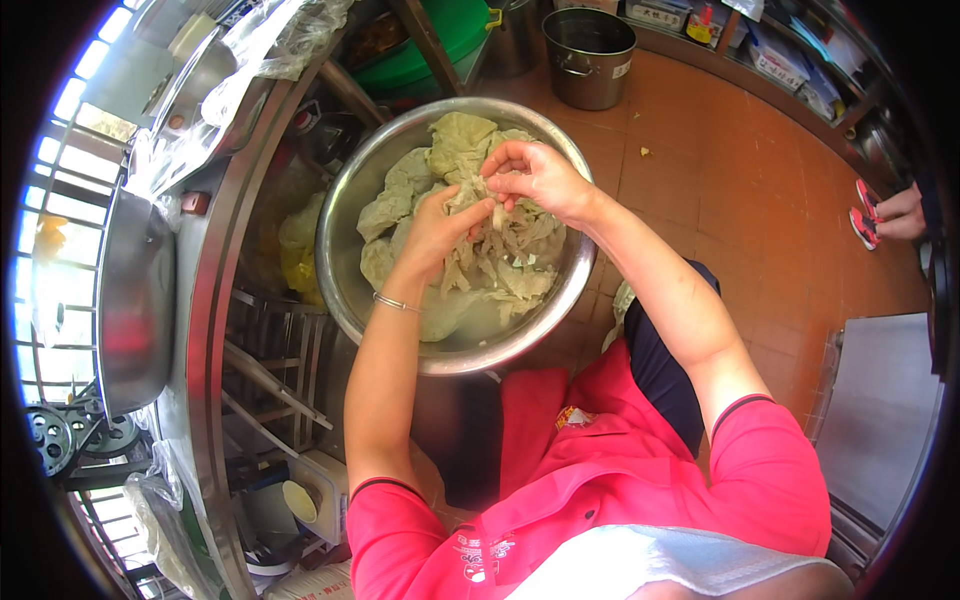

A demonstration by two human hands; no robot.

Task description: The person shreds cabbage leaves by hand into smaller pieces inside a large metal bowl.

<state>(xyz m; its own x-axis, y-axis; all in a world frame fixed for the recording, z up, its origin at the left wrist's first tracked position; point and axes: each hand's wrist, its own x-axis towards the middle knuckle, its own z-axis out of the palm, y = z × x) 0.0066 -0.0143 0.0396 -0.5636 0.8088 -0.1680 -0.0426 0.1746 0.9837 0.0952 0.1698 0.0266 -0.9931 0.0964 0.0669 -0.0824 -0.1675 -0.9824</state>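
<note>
A wide round metal basin (341, 277) stands before me, with cloudy liquid at its bottom. Pale green-beige, crumpled, sheet-like material (461, 142) lies heaped in it, smooth lumps to the left and frayed shreds to the right; I cannot tell what it is made of. Over the middle of the heap, my left hand (442, 229) pinches a ragged piece between thumb and fingers. My right hand (536, 180) grips the same piece from the right, its fingertips close to the left thumb. Part of the piece is hidden behind the fingers.
A metal table edge (217, 300) runs along the left, bearing metal basins and plastic wrap. Behind the basin stand a deep metal pot (589, 82) and a green tub (457, 30). Another person's legs and red shoes (866, 217) show at the far right, on the tiled floor.
</note>
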